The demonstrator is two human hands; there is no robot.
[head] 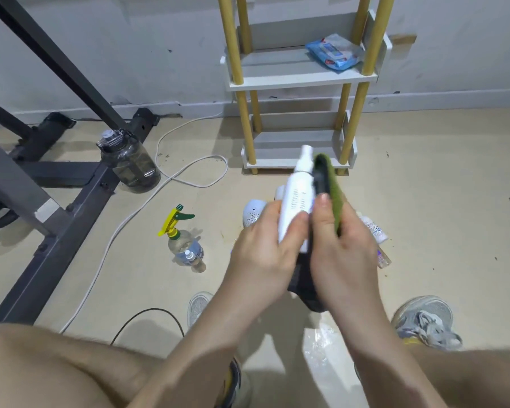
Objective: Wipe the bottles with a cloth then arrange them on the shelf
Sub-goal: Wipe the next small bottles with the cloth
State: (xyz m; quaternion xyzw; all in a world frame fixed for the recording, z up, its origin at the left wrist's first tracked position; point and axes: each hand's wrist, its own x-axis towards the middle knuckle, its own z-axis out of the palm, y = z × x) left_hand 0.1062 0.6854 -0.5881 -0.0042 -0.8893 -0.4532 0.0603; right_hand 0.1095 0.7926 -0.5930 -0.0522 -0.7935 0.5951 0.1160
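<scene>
My left hand (262, 248) grips a tall white spray bottle (296, 198) upright in front of me. My right hand (340, 245) holds a dark cloth with a green side (330, 184) pressed against the bottle's right side. Behind my hands, other small bottles lie on the floor: a white speckled one (252, 212) and a small white one (374, 229), partly hidden. A clear spray bottle with a yellow and green trigger (183, 240) stands to the left. The white shelf with yellow posts (299, 81) stands against the wall ahead.
A blue packet of wipes (334, 53) lies on the upper shelf. A large dark water jug (128, 161), a grey exercise machine frame (56, 184) and a white cable (147, 201) occupy the left floor. A clear plastic bag (321, 346) and my shoes (427, 322) are near.
</scene>
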